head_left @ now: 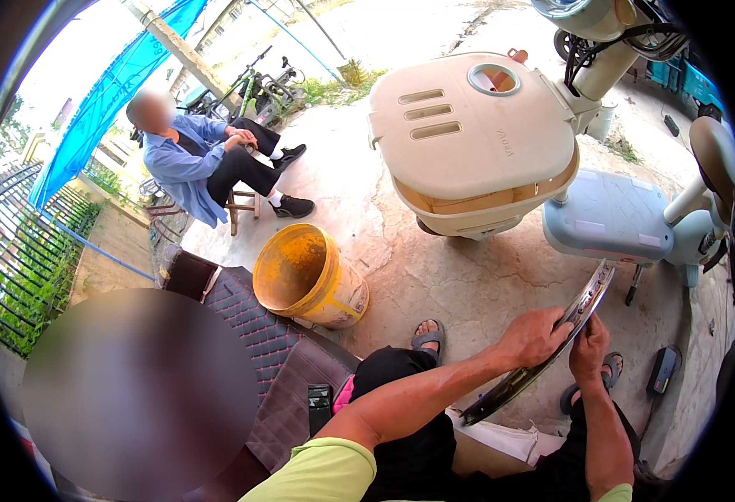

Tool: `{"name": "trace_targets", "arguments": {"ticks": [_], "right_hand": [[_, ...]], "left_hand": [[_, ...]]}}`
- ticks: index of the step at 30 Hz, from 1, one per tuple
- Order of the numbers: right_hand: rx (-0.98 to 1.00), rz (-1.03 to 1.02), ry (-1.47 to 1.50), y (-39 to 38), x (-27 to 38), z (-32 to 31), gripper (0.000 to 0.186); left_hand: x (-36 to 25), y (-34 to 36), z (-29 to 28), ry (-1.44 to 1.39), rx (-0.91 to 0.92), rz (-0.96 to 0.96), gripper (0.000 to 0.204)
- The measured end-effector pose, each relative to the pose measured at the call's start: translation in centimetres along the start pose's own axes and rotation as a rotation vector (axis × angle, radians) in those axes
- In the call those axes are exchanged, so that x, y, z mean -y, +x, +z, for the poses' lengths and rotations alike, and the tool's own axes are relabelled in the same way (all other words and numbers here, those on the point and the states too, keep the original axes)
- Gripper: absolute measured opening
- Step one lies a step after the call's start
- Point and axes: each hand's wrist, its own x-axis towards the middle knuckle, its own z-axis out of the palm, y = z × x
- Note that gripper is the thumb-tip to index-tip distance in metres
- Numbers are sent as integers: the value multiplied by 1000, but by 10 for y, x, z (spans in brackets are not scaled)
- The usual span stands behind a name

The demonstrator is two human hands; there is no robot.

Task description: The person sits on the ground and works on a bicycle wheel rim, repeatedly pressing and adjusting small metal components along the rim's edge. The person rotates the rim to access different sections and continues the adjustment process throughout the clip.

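A thin metal wheel rim (508, 393), seen nearly edge-on, slants up and to the right in front of my knees. My left hand (535, 336) is closed around its upper half from the left side. From the other side, my right hand (589, 347) grips the same stretch, close to my left hand. The upper end of the rim shines bright, and its dark lower end hangs over a white cloth or sheet (501, 435) across my lap. The palm and some fingers of each hand are hidden.
A yellow bucket (351, 293) stands left of my knees, beside a padded seat (280, 393) with a phone (320, 408) on it. Ahead is a scooter with a beige basket (476, 134) and grey footboard (606, 222). A black box (662, 371) lies right. A seated person (188, 167) faces inward.
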Motion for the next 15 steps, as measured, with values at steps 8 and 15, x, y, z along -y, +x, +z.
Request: {"name": "trace_targets", "arguments": {"ticks": [8,15], "right_hand": [[47,50,55,-1,3,-9,20],[139,50,71,9,24,-12,13]], "left_hand": [[-2,2,-1,40,22,-2,37],[-10,6,-8,71,144,-197,39]]}}
